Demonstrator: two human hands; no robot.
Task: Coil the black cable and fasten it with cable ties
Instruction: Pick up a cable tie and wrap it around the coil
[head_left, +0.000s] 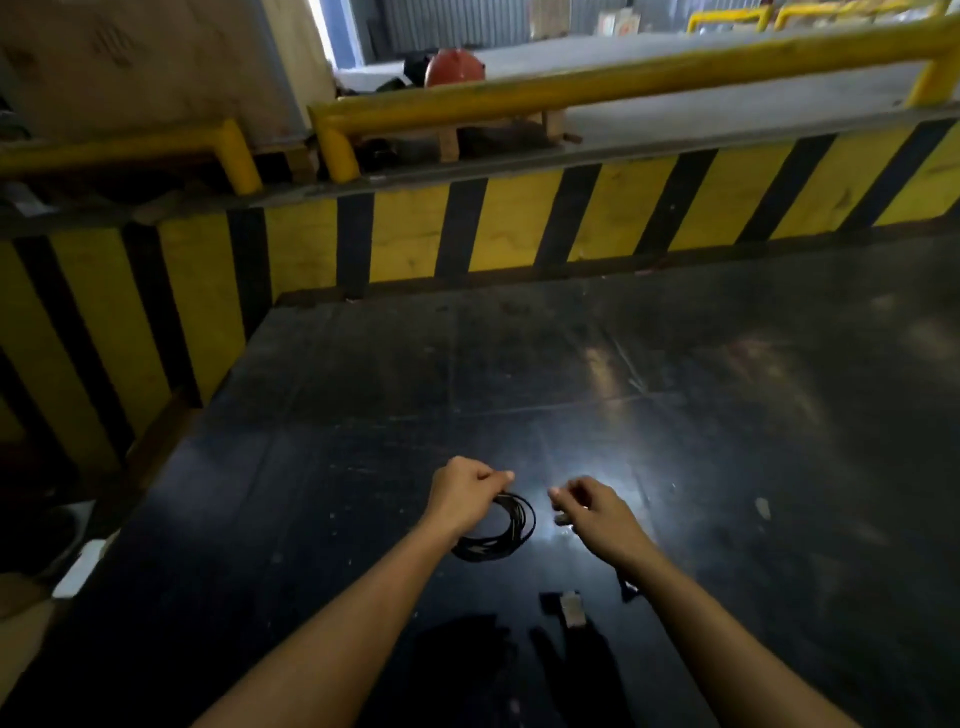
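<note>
The black cable is wound into a small round coil that hangs from my left hand just above the dark table. My left hand is closed around the top of the coil, thumb pressed against the fingers. My right hand hovers a short way to the right of the coil, its thumb and forefinger pinched together; whether something thin is between them is too dark to tell. A small pale piece and dark bits lie on the table near me, below the hands.
A yellow and black striped barrier runs along the far and left sides of the table. Yellow pipe railings stand behind it, with a red round object beyond. A white object sits off the table's left edge.
</note>
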